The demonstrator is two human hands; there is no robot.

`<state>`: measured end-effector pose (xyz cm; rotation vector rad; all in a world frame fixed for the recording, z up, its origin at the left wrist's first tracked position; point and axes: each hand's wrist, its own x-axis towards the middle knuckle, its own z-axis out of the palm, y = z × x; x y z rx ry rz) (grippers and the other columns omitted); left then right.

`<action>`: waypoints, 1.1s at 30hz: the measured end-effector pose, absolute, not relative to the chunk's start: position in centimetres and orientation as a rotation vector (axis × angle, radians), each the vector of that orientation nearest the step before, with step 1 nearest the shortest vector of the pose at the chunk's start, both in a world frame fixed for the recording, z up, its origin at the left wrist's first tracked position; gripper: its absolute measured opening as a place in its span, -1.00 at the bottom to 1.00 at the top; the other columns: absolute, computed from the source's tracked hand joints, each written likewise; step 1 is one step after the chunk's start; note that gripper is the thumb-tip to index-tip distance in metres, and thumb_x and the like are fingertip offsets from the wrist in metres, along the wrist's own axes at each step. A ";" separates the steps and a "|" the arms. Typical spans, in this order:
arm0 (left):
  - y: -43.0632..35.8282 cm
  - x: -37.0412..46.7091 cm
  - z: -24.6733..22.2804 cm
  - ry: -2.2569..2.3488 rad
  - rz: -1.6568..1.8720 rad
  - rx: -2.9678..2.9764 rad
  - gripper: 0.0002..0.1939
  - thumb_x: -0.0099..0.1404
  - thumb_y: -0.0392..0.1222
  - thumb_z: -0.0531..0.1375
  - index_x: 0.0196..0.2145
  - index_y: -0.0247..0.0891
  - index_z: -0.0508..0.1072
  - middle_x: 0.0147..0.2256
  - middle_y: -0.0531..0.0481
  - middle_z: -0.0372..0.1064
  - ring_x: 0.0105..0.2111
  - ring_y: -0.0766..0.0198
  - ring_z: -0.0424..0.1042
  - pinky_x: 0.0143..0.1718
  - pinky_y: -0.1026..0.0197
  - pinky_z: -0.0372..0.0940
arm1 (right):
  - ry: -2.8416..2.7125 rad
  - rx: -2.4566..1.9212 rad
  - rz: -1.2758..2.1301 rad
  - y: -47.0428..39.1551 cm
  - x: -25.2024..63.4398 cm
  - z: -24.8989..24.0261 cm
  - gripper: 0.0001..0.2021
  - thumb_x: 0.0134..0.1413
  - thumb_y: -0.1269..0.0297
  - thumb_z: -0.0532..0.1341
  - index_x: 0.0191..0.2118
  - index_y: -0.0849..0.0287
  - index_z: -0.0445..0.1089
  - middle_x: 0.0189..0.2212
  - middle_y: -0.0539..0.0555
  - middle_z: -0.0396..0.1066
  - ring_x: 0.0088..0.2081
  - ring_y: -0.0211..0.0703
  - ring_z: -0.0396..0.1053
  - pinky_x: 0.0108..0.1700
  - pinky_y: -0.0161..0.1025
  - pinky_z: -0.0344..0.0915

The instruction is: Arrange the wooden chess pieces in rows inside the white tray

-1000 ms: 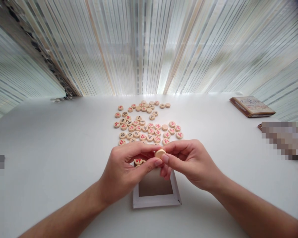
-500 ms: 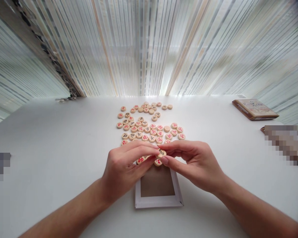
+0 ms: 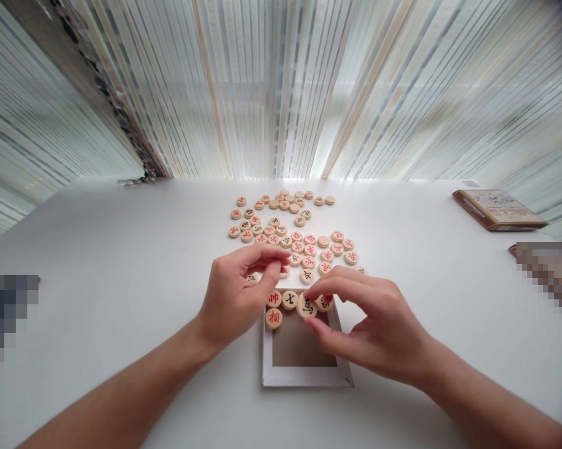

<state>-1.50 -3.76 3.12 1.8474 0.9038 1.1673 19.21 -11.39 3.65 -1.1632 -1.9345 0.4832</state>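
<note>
My right hand [image 3: 367, 315] pinches a round wooden Chinese chess piece [image 3: 307, 306] with a black character between thumb and fingers. It holds the piece over the upper part of a shallow white-rimmed box [image 3: 304, 377] with a brown bottom. My left hand [image 3: 243, 287] is loosely curled just left of it, thumb apart from forefinger, with nothing visible between them. In the box's top row lie a red-marked piece [image 3: 274, 299], a black-marked piece [image 3: 290, 300] and another piece [image 3: 324, 303] partly behind my right fingers. Another red-marked piece [image 3: 274, 318] lies below the row's left end.
Many loose chess pieces [image 3: 274, 239] with red or black characters spread over the white table [image 3: 121, 262] beyond the box; some are face down. A brown printed box [image 3: 500, 209] rests at the far right. Blurred-out objects sit at both sides. A striped curtain [image 3: 262, 93] hangs behind.
My hands have drawn apart; the black-marked piece, earlier between both, is now in my right hand alone, slightly lower over the box. The view has shifted a little.
</note>
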 end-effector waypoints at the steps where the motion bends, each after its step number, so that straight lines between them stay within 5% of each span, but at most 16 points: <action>1: -3.6 -1.5 2.9 0.912 1.151 1.811 -0.86 0.40 -0.34 0.27 -0.19 -0.28 0.67 -0.28 -0.05 0.66 -0.27 0.21 0.66 -0.16 0.22 0.59 | -1.999 -1.132 0.453 -11.5 19.0 3.6 -0.90 0.16 0.42 0.37 -0.19 0.18 0.52 -0.35 0.07 0.54 -0.35 -0.16 0.42 -0.29 -0.20 0.40; 18: -3.3 -1.3 2.0 0.897 1.108 1.807 -0.83 0.40 -0.35 0.24 -0.18 -0.27 0.67 -0.28 -0.02 0.68 -0.29 0.23 0.69 -0.21 0.26 0.60 | -2.383 -1.026 0.144 -12.0 18.1 2.1 -0.78 0.44 0.45 0.20 -0.24 0.23 0.59 -0.41 0.09 0.46 -0.34 -0.07 0.23 -0.29 -0.17 0.20; 33: -3.3 -1.2 1.8 0.893 1.099 1.826 -0.83 0.40 -0.36 0.25 -0.18 -0.25 0.67 -0.26 0.00 0.68 -0.28 0.24 0.70 -0.21 0.27 0.60 | -2.353 -1.034 0.059 -11.8 17.7 1.6 -0.76 0.46 0.43 0.22 -0.24 0.24 0.62 -0.42 0.09 0.48 -0.35 -0.08 0.23 -0.29 -0.17 0.20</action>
